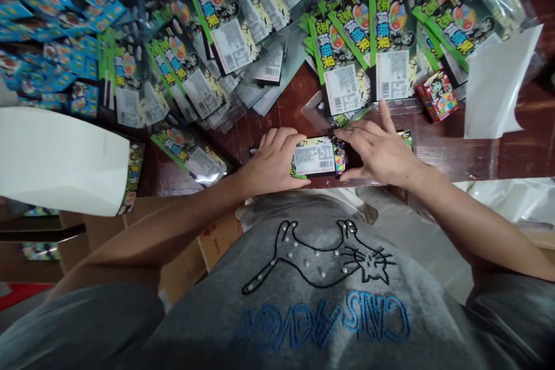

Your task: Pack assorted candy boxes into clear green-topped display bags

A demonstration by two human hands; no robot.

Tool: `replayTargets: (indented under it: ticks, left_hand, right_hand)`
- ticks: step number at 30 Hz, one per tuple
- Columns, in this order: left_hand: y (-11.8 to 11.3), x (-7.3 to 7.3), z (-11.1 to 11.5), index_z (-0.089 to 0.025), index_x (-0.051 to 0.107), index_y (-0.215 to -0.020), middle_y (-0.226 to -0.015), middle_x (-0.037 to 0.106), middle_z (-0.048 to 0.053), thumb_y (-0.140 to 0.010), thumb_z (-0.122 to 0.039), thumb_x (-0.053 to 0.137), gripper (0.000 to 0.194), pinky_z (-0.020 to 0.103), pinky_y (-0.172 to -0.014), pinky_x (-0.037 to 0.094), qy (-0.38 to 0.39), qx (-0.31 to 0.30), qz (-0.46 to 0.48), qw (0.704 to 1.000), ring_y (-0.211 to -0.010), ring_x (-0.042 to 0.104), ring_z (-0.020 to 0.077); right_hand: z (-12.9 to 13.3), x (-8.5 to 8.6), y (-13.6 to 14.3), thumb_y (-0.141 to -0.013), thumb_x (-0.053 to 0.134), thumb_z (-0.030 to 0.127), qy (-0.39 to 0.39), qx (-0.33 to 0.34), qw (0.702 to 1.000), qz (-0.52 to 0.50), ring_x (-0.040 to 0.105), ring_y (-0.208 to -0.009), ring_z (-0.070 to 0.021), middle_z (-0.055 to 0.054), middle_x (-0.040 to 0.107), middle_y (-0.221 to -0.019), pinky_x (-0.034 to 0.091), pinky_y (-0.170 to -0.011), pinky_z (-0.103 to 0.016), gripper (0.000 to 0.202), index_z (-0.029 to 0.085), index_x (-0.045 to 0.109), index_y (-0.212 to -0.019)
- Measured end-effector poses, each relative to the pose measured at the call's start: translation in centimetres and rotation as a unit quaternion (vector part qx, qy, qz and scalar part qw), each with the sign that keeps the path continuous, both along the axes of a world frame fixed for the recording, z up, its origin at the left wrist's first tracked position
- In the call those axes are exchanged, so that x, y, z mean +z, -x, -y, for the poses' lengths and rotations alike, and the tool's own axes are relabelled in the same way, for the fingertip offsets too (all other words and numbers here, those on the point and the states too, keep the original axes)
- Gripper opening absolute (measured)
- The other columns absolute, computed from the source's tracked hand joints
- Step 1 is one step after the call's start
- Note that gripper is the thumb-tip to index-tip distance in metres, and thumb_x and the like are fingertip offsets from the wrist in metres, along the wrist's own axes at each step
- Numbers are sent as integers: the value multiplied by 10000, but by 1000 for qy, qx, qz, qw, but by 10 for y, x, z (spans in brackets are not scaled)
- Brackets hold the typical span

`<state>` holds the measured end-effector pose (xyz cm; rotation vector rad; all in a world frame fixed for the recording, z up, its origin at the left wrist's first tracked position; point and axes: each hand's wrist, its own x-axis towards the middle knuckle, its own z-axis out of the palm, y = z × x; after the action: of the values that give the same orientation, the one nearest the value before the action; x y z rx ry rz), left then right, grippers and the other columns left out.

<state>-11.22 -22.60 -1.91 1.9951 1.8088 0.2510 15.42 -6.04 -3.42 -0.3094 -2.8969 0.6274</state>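
Observation:
A candy packet with a white printed label point(315, 159) lies flat at the table's front edge, between my hands. My left hand point(277, 159) is closed over its left end, thumb along the near side. A small purple candy box point(340, 157) shows at the packet's right end; whether it is inside the packet or only against it, I cannot tell. Around that end, my right hand point(379, 153) has its thumb and fingertips on the near and far sides, with one finger raised. Part of a green and black item point(406, 139) shows behind the right hand.
Many green and black candy packets point(392, 40) overlap across the back. Small blue boxes point(56, 63) are heaped at the far left. A white container point(60, 159) is at left, a red candy box point(437, 95) and a white sheet point(498, 84) at right. Cardboard boxes point(186, 266) stand below the table edge.

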Motion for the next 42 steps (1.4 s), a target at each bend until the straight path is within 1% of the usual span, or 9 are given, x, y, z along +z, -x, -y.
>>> replayTargets:
  ticks: [5, 9, 15, 25, 27, 31, 35, 38, 42]
  left_hand:
    - [2, 0, 2, -177, 487, -1479, -1421, 569, 185, -715, -486, 913, 928, 538, -1107, 443, 7, 3, -7, 1000, -1259, 534, 392]
    - [3, 0, 1, -171, 492, -1476, -1428, 568, 190, -719, -493, 904, 921, 540, -1088, 441, 4, -3, -13, 1000, -1256, 533, 392]
    - [1, 2, -1, -188, 486, -1469, -1431, 566, 180, -701, -468, 908, 920, 541, -1090, 439, 9, 9, 1, 1000, -1260, 534, 388]
    - [-14, 1, -5, -180, 486, -1457, -1400, 565, 173, -726, -464, 908, 890, 539, -1125, 446, -8, 6, 17, 1000, -1266, 534, 382]
    - [-14, 2, -4, -176, 493, -1456, -1393, 571, 175, -732, -465, 907, 883, 537, -1115, 452, -5, 12, 8, 1000, -1254, 538, 382]
    - [-10, 2, -2, -174, 489, -1471, -1414, 572, 184, -731, -453, 909, 895, 550, -1110, 446, 1, 22, -1, 1000, -1262, 535, 390]
    - [-8, 2, -4, -179, 480, -1472, -1423, 569, 186, -723, -464, 915, 912, 560, -1099, 447, 7, 21, -7, 1000, -1252, 539, 393]
    - [-10, 3, -7, -176, 474, -1457, -1407, 566, 177, -721, -466, 911, 904, 550, -1118, 452, -2, 14, 13, 1000, -1263, 536, 381]
    - [-12, 7, -8, -196, 465, -1430, -1398, 554, 158, -718, -424, 900, 865, 540, -1160, 446, -22, 7, 40, 999, -1282, 530, 360]
  right_hand:
    - [-12, 20, -41, -869, 511, 929, -60, -36, 997, 18, 452, -1532, -476, -228, 489, -1683, 22, -1292, -813, 1168, 194, 239, -1736]
    - [-28, 13, -67, -967, 598, 754, -49, -27, 998, 33, 536, -1453, -424, -158, 647, -1551, 94, -1308, -763, 885, 235, 416, -1662]
    - [-26, -5, -44, -930, 725, 646, 66, 19, 997, -30, 667, -1241, -313, -113, 694, -1447, 161, -1331, -701, 717, 294, 577, -1536]
    - [-9, -8, -5, -900, 605, 846, 15, -4, 1000, -9, 601, -1297, -363, -91, 720, -1374, 36, -1314, -781, 837, 304, 571, -1538]
    - [-8, -3, -11, -901, 553, 881, 2, -9, 1000, -10, 583, -1356, -375, -111, 698, -1447, 18, -1314, -777, 924, 296, 479, -1613]
    - [-22, 15, -54, -868, 580, 896, -34, -65, 997, 15, 430, -1540, -483, -224, 471, -1692, 54, -1293, -802, 1115, 213, 314, -1709]
    - [-33, 16, -78, -970, 626, 704, 8, -60, 998, 19, 573, -1433, -414, -174, 657, -1521, 138, -1310, -740, 797, 243, 490, -1606]
    - [-30, 11, -61, -953, 699, 617, 75, -6, 997, 1, 629, -1370, -363, -126, 714, -1451, 95, -1329, -725, 703, 276, 552, -1550]
    - [-28, 13, -28, -949, 711, 567, 97, 35, 995, 0, 608, -1390, -354, -91, 706, -1470, 75, -1323, -754, 675, 296, 559, -1547]
